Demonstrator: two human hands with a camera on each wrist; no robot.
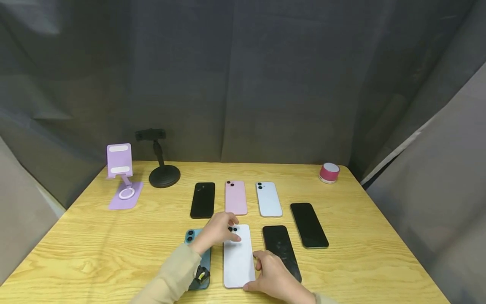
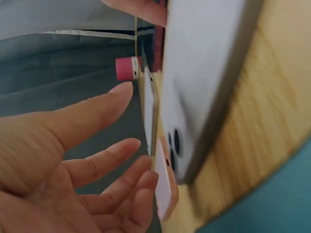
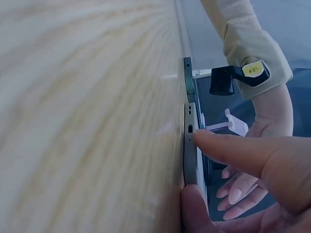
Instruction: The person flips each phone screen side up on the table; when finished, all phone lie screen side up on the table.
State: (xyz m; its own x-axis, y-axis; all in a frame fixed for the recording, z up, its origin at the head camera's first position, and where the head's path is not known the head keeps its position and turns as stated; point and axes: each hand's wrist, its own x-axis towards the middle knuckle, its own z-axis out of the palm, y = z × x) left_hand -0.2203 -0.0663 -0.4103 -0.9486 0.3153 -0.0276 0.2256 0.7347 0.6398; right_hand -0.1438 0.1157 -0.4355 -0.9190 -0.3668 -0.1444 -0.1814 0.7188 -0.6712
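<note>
A white phone point(image 1: 238, 264) lies back up on the wooden table, its cameras at the far end. Over that far end hovers my left hand point(image 1: 217, 231), thumb and fingers spread apart; in the left wrist view the hand point(image 2: 73, 170) holds nothing. My right hand point(image 1: 274, 274) grips the near right corner of the white phone. In the right wrist view its thumb point(image 3: 233, 150) touches the end with the charging port, and another fingertip point(image 3: 194, 208) meets the corner. Left of it, partly under my left forearm, lies a teal phone point(image 1: 205, 261).
A black phone point(image 1: 279, 245) lies beside my right hand, another black phone point(image 1: 309, 226) farther right. Behind are a black phone point(image 1: 203, 200), a pink phone point(image 1: 236, 198) and a pale blue phone point(image 1: 269, 200). Purple stand point(image 1: 120, 158), black stand point(image 1: 164, 175) and pink-white cylinder point(image 1: 329, 173) stand far back.
</note>
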